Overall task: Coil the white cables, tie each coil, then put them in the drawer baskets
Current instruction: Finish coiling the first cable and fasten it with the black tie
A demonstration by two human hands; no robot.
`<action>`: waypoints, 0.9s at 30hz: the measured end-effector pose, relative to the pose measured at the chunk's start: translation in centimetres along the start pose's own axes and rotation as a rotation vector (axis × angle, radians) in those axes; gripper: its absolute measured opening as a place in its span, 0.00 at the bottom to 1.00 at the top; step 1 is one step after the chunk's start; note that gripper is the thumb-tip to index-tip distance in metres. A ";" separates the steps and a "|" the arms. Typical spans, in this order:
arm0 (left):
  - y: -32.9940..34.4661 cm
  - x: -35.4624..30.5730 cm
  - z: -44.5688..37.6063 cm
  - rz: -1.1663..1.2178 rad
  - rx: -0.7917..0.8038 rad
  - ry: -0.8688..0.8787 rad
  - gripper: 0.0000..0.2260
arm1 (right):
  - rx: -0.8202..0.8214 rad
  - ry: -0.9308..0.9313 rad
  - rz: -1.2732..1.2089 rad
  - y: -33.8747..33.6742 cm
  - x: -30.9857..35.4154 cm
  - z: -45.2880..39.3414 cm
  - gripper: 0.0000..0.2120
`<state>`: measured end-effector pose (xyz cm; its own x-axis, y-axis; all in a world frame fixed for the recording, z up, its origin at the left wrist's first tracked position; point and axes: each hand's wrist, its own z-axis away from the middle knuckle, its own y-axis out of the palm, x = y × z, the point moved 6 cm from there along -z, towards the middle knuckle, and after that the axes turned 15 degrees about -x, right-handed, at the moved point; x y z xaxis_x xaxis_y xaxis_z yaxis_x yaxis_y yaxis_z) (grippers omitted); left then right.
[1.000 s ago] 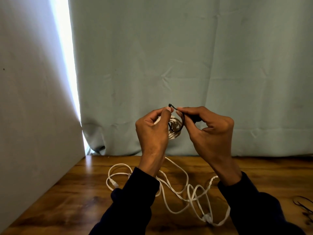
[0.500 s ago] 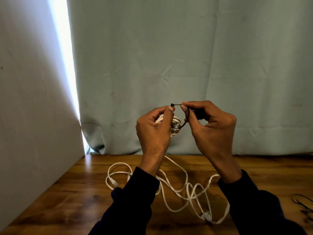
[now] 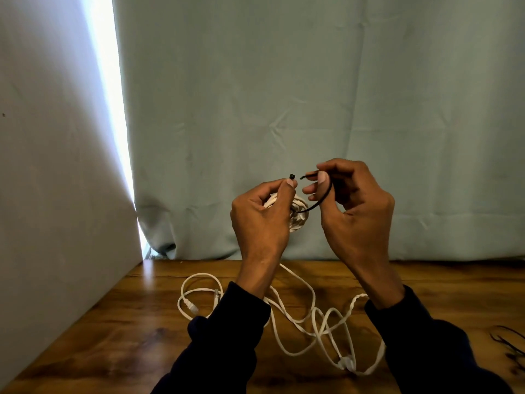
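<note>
The left hand (image 3: 260, 220) holds a small coil of white cable (image 3: 298, 216) up above the table (image 3: 119, 331) and pinches the head of a black tie (image 3: 319, 201). The right hand (image 3: 355, 206) pinches the tie's tail. More white cable (image 3: 315, 322) lies loose on the table.

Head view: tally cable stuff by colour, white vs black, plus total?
White: 2, a small white cable coil gripped by the left hand and loose white cable on the wooden table.
Black: 2, a thin black tie pinched by the right hand and black ties at the table's right edge, number unclear.
Total: 4
</note>
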<state>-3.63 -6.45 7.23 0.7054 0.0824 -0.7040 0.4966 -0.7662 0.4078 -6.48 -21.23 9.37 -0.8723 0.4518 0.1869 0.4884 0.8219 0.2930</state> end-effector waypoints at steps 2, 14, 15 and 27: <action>0.0 -0.3 0.0 0.004 0.009 0.001 0.03 | -0.017 -0.001 -0.019 -0.1 -0.1 0.1 0.11; 0.0 -1.0 0.3 0.028 0.029 -0.008 0.03 | -0.081 0.013 -0.019 -0.5 0.0 0.4 0.09; 0.0 -1.1 0.4 0.028 0.028 -0.009 0.04 | -0.086 0.013 -0.016 -0.5 0.0 0.5 0.09; -0.1 -1.9 0.7 0.043 0.050 -0.019 0.02 | -0.111 0.077 -0.041 -0.4 -0.1 0.6 0.08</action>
<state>-5.41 -6.99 8.15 0.7155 0.0374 -0.6976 0.4403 -0.7994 0.4087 -6.56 -21.37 8.67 -0.8894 0.3870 0.2432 0.4555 0.7940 0.4026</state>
